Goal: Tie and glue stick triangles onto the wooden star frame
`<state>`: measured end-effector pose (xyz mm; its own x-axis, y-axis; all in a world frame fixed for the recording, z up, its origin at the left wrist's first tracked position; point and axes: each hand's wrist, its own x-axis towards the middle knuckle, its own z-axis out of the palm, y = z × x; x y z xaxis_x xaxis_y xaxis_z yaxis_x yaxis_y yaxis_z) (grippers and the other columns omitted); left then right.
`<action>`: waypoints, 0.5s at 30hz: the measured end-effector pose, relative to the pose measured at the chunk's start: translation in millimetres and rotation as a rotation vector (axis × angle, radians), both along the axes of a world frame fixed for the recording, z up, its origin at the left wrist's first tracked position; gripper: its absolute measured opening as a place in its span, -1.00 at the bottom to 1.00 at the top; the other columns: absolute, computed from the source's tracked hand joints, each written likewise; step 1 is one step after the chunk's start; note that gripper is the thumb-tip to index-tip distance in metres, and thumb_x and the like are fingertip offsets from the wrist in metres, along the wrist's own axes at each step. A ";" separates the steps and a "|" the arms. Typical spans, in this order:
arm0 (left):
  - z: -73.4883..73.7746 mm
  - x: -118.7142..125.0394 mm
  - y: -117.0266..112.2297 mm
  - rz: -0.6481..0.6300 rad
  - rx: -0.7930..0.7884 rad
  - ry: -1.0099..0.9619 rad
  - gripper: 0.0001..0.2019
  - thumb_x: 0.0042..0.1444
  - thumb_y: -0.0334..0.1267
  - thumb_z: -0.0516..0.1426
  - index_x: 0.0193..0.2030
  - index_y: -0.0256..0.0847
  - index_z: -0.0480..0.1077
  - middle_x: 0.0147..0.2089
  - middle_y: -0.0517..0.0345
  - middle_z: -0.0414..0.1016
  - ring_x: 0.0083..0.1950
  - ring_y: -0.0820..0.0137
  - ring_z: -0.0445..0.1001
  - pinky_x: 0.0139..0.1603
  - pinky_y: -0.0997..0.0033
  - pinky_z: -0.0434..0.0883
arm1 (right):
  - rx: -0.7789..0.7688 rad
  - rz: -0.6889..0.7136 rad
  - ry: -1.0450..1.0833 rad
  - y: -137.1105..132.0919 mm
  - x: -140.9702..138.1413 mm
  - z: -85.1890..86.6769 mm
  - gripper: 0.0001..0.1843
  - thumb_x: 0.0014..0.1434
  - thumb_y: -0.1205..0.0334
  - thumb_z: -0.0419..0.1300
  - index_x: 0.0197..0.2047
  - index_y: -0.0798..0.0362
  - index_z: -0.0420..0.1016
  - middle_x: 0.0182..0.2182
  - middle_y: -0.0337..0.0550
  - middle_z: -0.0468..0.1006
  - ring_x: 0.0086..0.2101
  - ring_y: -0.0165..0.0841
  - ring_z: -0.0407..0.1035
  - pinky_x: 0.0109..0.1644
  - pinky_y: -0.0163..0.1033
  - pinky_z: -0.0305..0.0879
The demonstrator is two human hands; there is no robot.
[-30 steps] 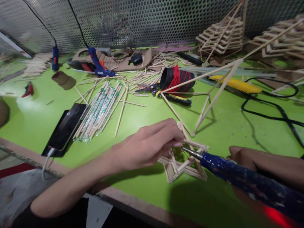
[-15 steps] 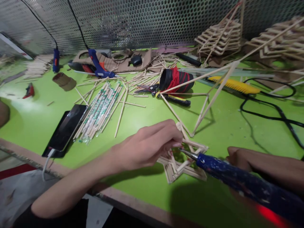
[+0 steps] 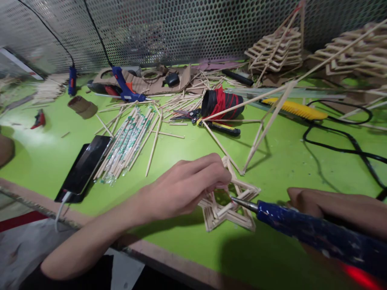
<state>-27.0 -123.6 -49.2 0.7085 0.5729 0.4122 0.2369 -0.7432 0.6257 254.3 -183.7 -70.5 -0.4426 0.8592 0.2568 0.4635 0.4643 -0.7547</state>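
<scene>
A star built from layered wooden sticks lies on the green table in front of me. My left hand reaches over its upper left side, fingers pinched together on it; the fingertips are partly hidden. My right hand is wrapped round a blue glue gun, whose body hides most of the fingers. The gun's metal nozzle points left into the star, its tip close to my left fingertips and at an inner stick. A red light glows low on the gun. Behind the star stands a thin stick frame.
Wrapped chopsticks and a charging phone lie to the left. Farther back are another glue gun, pruning shears, a black cup wound with red, a yellow tool with a black cord, and stacked stick structures.
The star has shifted slightly left. The glue gun has moved a little right and down, its nozzle tip now lower relative to my left fingertips. The view has shifted slightly.
</scene>
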 end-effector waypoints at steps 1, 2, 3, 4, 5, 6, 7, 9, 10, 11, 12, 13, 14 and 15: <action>1.5 -0.4 -0.1 0.008 0.015 0.012 -0.89 0.32 -0.48 0.00 -0.15 -0.23 0.29 -0.24 0.14 0.39 -0.28 0.48 0.40 -0.36 0.53 0.35 | -0.024 0.036 0.016 0.0 1.2 -0.8 -0.72 0.21 0.15 0.13 -0.45 -0.05 0.10 -0.65 -0.32 0.17 -0.69 -0.40 0.09 -0.64 -0.22 0.03; 3.0 -1.0 -0.2 0.017 0.028 0.026 -0.89 0.32 -0.49 0.00 -0.15 -0.23 0.29 -0.24 0.14 0.39 -0.28 0.48 0.40 -0.36 0.53 0.35 | -0.044 0.078 0.039 0.1 2.2 -1.6 -0.73 0.21 0.16 0.13 -0.44 -0.05 0.10 -0.64 -0.32 0.17 -0.68 -0.39 0.08 -0.63 -0.21 0.02; 4.5 -1.6 -0.2 0.025 0.037 0.041 -0.88 0.31 -0.50 0.00 -0.14 -0.23 0.29 -0.23 0.13 0.39 -0.29 0.48 0.39 -0.36 0.53 0.35 | -0.059 0.115 0.063 0.4 2.9 -2.2 -0.73 0.22 0.19 0.13 -0.44 -0.05 0.10 -0.63 -0.32 0.18 -0.68 -0.39 0.09 -0.63 -0.21 0.02; 5.8 -2.3 -0.2 0.031 0.040 0.058 -0.87 0.30 -0.51 0.00 -0.13 -0.23 0.30 -0.22 0.13 0.38 -0.28 0.48 0.39 -0.36 0.53 0.35 | -0.069 0.122 0.073 0.7 3.1 -2.5 -0.73 0.22 0.20 0.14 -0.43 -0.05 0.10 -0.63 -0.31 0.18 -0.67 -0.39 0.10 -0.63 -0.21 0.02; 7.2 -3.2 -0.1 0.034 0.043 0.067 -0.85 0.29 -0.52 0.00 -0.13 -0.22 0.30 -0.22 0.13 0.37 -0.29 0.49 0.39 -0.36 0.53 0.34 | -0.074 0.119 0.088 0.9 2.8 -2.5 -0.72 0.22 0.19 0.15 -0.43 -0.05 0.11 -0.63 -0.31 0.19 -0.67 -0.39 0.10 -0.63 -0.21 0.03; 8.4 -4.2 0.1 0.037 0.047 0.067 -0.84 0.28 -0.53 0.00 -0.12 -0.22 0.30 -0.21 0.13 0.37 -0.30 0.49 0.38 -0.37 0.53 0.34 | -0.079 0.115 0.100 1.1 2.1 -2.2 -0.72 0.22 0.18 0.16 -0.43 -0.05 0.12 -0.63 -0.31 0.20 -0.67 -0.39 0.11 -0.63 -0.22 0.04; 9.6 -5.5 0.4 0.034 0.052 0.063 -0.82 0.26 -0.54 0.00 -0.12 -0.22 0.31 -0.20 0.12 0.37 -0.31 0.50 0.37 -0.37 0.53 0.33 | -0.089 0.104 0.108 1.0 1.1 -1.7 -0.71 0.22 0.17 0.17 -0.44 -0.05 0.12 -0.62 -0.31 0.21 -0.67 -0.39 0.13 -0.63 -0.22 0.04; 11.7 -8.3 1.2 0.018 0.066 0.060 -0.79 0.22 -0.57 0.01 -0.13 -0.21 0.32 -0.18 0.11 0.39 -0.33 0.50 0.36 -0.41 0.53 0.32 | -0.109 0.085 0.123 0.5 -1.4 0.1 -0.68 0.22 0.13 0.19 -0.46 -0.05 0.12 -0.62 -0.31 0.23 -0.67 -0.39 0.15 -0.63 -0.22 0.04; 12.7 -9.7 1.7 0.008 0.069 0.068 -0.78 0.20 -0.58 0.00 -0.13 -0.21 0.32 -0.17 0.11 0.40 -0.33 0.50 0.35 -0.42 0.52 0.31 | -0.118 0.078 0.134 0.2 -2.5 1.3 -0.67 0.23 0.11 0.18 -0.47 -0.04 0.12 -0.62 -0.30 0.24 -0.67 -0.39 0.16 -0.64 -0.23 0.03; 13.7 -11.0 2.3 -0.006 0.068 0.082 -0.76 0.19 -0.58 0.00 -0.13 -0.20 0.33 -0.16 0.11 0.41 -0.34 0.49 0.36 -0.44 0.52 0.30 | -0.126 0.076 0.142 -0.1 -3.3 2.6 -0.66 0.25 0.12 0.16 -0.47 -0.04 0.12 -0.63 -0.30 0.24 -0.67 -0.39 0.16 -0.64 -0.23 0.02; 14.7 -12.2 2.7 -0.020 0.062 0.096 -0.74 0.18 -0.58 -0.02 -0.12 -0.19 0.33 -0.15 0.11 0.42 -0.34 0.49 0.37 -0.45 0.52 0.30 | -0.128 0.081 0.145 -0.3 -3.7 3.9 -0.67 0.28 0.13 0.13 -0.48 -0.04 0.12 -0.63 -0.30 0.23 -0.67 -0.40 0.16 -0.64 -0.24 0.01; 15.7 -12.9 3.1 -0.034 0.054 0.110 -0.74 0.18 -0.57 -0.03 -0.12 -0.18 0.33 -0.15 0.11 0.42 -0.34 0.49 0.39 -0.46 0.52 0.31 | -0.119 0.087 0.148 -0.4 -3.9 5.1 -0.68 0.30 0.16 0.10 -0.47 -0.03 0.12 -0.64 -0.30 0.23 -0.67 -0.40 0.15 -0.63 -0.24 0.01; 16.7 -13.3 3.4 -0.048 0.054 0.120 -0.74 0.19 -0.57 -0.04 -0.11 -0.18 0.33 -0.15 0.11 0.42 -0.34 0.49 0.40 -0.47 0.52 0.31 | -0.106 0.095 0.149 -0.5 -3.7 6.0 -0.69 0.30 0.18 0.09 -0.46 -0.04 0.12 -0.64 -0.31 0.22 -0.67 -0.41 0.14 -0.63 -0.24 0.01; 17.8 -13.3 3.5 -0.061 0.069 0.123 -0.73 0.19 -0.58 -0.04 -0.12 -0.17 0.33 -0.14 0.11 0.42 -0.32 0.49 0.41 -0.46 0.53 0.32 | -0.094 0.103 0.146 -0.7 -3.3 6.5 -0.70 0.30 0.18 0.09 -0.45 -0.04 0.12 -0.63 -0.31 0.22 -0.67 -0.41 0.13 -0.63 -0.25 0.00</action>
